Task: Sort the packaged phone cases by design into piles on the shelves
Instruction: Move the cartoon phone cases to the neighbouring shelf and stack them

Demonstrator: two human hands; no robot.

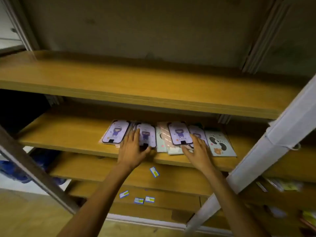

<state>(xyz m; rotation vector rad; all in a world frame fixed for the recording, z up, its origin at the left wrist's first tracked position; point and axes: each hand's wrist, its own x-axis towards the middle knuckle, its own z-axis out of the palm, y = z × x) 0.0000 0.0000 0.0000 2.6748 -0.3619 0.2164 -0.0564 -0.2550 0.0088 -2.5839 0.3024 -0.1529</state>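
Nearest me, both forearms reach up and forward from the bottom of the view. Below them I see small blue-edged labels point(138, 200) lying on the lower shelves, one more label point(154, 172) on the shelf just under the hands.

My left hand point(131, 151) rests on a stack of lilac phone cases point(147, 135) with a cartoon girl on them; the fingers lie nearly straight over the top case, thumb at its near edge. My right hand point(198, 152) lies on the overlapping cases to the right, fingers spread and fairly flat, touching another lilac girl case point(179, 133) and the pale packages point(168, 147) under it. I cannot tell whether either hand truly pinches anything.

All the cases sit on the middle shelf point(68, 135), near its front edge. A single lilac case point(116, 131) lies just left of the left hand. At the far right lies a pale case with dark footprints point(219, 143).

Above, the upper shelf point(119, 79) is bare wood. A white upright post point(277, 142) crosses at right.
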